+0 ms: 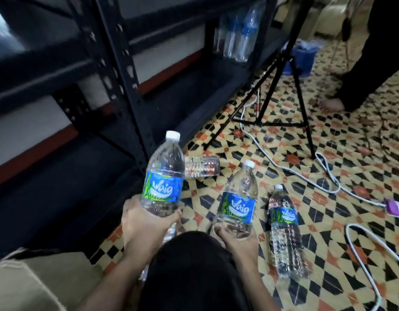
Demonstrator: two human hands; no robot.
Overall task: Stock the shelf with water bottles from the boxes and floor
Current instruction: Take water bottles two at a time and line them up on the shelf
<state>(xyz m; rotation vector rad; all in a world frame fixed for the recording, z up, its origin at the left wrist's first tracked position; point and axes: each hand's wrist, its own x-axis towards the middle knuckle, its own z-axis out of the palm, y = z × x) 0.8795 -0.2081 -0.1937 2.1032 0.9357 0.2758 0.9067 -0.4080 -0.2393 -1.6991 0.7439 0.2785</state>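
My left hand (pixel 142 223) grips the base of a clear water bottle (pixel 164 176) with a blue label and white cap, held upright in front of the black metal shelf (pixel 117 70). My right hand (pixel 236 240) holds a second such bottle (pixel 240 198) by its base, a little lower. A third labelled bottle (pixel 284 232) lies on the patterned floor to the right. A label-less bottle (pixel 201 166) lies on its side by the shelf post. Several bottles (pixel 241 34) stand on a shelf level further back.
A black tripod (pixel 281 86) stands on the floor right of the shelf, with white cables (pixel 324 176) trailing around it. A blue bag (pixel 302 59) sits behind it. Another person's bare foot (pixel 332 105) is at the upper right. A cardboard box (pixel 25 283) shows at the lower left.
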